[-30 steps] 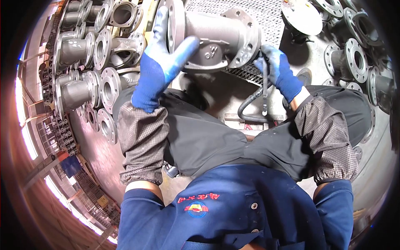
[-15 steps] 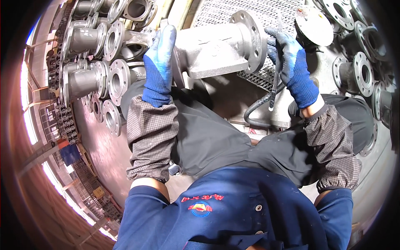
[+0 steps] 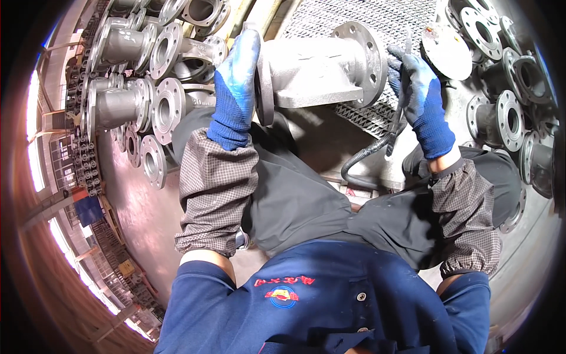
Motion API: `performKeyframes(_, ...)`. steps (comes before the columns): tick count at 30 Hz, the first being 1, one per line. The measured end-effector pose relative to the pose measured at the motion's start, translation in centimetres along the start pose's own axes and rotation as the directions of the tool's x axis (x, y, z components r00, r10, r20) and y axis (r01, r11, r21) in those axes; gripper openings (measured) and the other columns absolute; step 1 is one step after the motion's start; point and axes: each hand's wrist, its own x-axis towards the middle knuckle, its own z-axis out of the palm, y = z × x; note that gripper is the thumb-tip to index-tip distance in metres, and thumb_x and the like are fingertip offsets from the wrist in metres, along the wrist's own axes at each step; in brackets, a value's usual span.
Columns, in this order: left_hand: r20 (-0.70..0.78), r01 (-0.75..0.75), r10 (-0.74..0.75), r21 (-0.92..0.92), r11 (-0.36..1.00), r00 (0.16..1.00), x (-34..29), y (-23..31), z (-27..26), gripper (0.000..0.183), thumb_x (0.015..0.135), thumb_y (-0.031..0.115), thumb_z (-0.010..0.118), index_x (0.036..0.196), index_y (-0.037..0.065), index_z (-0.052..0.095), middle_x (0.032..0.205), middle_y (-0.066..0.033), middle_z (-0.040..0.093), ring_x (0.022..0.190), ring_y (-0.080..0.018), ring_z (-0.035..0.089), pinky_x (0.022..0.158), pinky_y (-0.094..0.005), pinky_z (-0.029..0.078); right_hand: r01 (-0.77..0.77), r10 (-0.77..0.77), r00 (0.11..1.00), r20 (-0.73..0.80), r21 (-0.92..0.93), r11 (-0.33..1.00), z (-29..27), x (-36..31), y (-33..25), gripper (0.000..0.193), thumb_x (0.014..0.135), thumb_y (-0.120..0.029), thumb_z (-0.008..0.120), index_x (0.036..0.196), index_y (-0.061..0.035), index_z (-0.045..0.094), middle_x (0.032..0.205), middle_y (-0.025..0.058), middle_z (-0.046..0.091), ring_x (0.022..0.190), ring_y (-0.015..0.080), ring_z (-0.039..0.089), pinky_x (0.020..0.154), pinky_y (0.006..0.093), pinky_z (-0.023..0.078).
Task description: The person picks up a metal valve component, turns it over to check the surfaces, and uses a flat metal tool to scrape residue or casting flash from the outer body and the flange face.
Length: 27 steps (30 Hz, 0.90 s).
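Note:
In front of me lies a grey cast-metal valve body (image 3: 315,68), with a round bolt-holed flange at each end and a flat rectangular pad on its near side. My left hand (image 3: 237,74), in a blue coated glove, rests against the left flange with its fingers stretched out along it; the thumb is hidden. To the right of the other flange, my right hand (image 3: 423,88), gloved alike, holds a long thin dark rod-shaped tool (image 3: 398,121) nearly upright, apart from the valve body. The tool's exact kind cannot be made out.
Beneath the valve body is an expanded-metal mesh (image 3: 377,112). A black hose (image 3: 359,158) curves below the tool. Flanged castings are stacked at left (image 3: 118,106) and right (image 3: 510,121). A round pale disc (image 3: 446,52) stands beyond my right hand.
The valve body has shifted slightly right and its left flange has turned a little. My left hand moved right with it. My right hand moved slightly right and down with the tool.

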Motion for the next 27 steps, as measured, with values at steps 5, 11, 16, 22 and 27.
performKeyframes(5,-0.064,-0.135,0.144,0.126,0.983,0.988,0.6,0.2,0.3,0.051,0.084,-0.011,0.048,0.134,-0.001,0.042,0.114,-0.0239,0.06,0.098,-0.0341,0.065,0.084,-0.0356,0.054,-0.167,0.227,0.973,-0.045,0.541,0.824,-1.3,2.4,-4.2,0.033,0.096,-0.02,0.046,0.114,0.0036,0.058,0.095,0.0126,0.068,0.084,0.0125,0.066,0.064,0.0181,0.049)
performKeyframes(11,-0.061,-0.176,0.181,0.09,0.98,0.981,0.3,1.7,0.7,0.054,0.078,-0.012,0.047,0.132,-0.001,0.045,0.12,-0.0238,0.057,0.105,-0.0394,0.059,0.092,-0.0409,0.049,0.077,-0.105,0.992,0.071,0.317,0.945,0.8,0.9,-10.5,0.035,0.089,-0.024,0.061,0.117,-0.0036,0.059,0.09,0.0098,0.069,0.081,0.0135,0.067,0.066,0.0232,0.053)
performKeyframes(16,-0.119,-0.224,0.211,-0.109,0.969,0.97,-0.5,1.3,-0.4,0.05,0.081,-0.008,0.052,0.13,-0.002,0.047,0.118,-0.0225,0.058,0.104,-0.038,0.061,0.092,-0.0411,0.049,0.471,-0.469,0.881,0.056,-0.169,0.866,5.1,-0.6,-11.9,0.042,0.08,-0.023,0.071,0.115,-0.0034,0.06,0.103,0.0151,0.064,0.092,0.0252,0.065,0.082,0.0309,0.05)
performKeyframes(22,-0.057,0.371,-0.604,-0.743,0.558,0.795,0.4,-1.5,-2.9,0.038,0.098,0.027,0.047,0.118,-0.003,0.056,0.104,-0.0163,0.067,0.091,-0.0168,0.066,0.078,-0.0264,0.053,0.354,-0.363,0.929,0.074,0.112,0.928,4.8,2.5,-9.8,0.036,0.08,-0.018,0.067,0.115,-0.0078,0.063,0.092,0.0125,0.07,0.081,0.0183,0.068,0.073,0.0278,0.051)
performKeyframes(27,0.112,0.486,-0.506,-0.511,0.709,0.855,-0.2,-2.2,0.8,0.042,0.096,0.037,0.051,0.112,0.0,0.062,0.1,-0.0154,0.067,0.095,-0.0223,0.062,0.085,-0.0306,0.047,0.256,-0.293,0.941,0.167,0.211,0.943,3.0,3.1,-9.6,0.034,0.083,-0.006,0.062,0.117,-0.005,0.062,0.099,0.01,0.069,0.087,0.0131,0.064,0.079,0.0258,0.05)
